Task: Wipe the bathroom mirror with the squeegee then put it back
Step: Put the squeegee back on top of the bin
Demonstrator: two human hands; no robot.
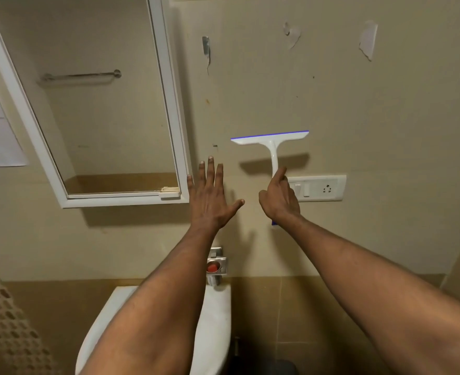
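Forearms: both of mine are reaching up from the bottom edge, nearest the lens, crossing over the white oval toilet lid (212, 328) below them.
Left hand (209, 196): I am holding it flat and spread wide, fingers (210, 169) pointing up toward the beige wall (358, 104), gripping nothing; whether the palm is touching the wall I cannot tell.
Right hand (280, 197): I am wrapping it around the handle of the white plastic T-shaped squeegee with a blue rubber blade edge (270, 138), my index finger stretching up along the stem.
Squeegee position: it is standing upright above my right fingers, blade bar at the top and roughly level, its blue handle tip showing just below my wrist; it is throwing a shadow on the wall behind, so whether it is touching the wall I cannot tell.
Mirror: the white-framed rectangular bathroom mirror (169, 104) is hanging up and to the left of my left fingers, its lower right corner just beside my little finger, well apart from the squeegee blade.
Switch plate: a white rectangular switch and socket panel (323, 188) is sitting just right of my right fingers, partly behind them.
Flush fitting: a chrome wall fitting with a red centre (216, 263) is showing below my left wrist.
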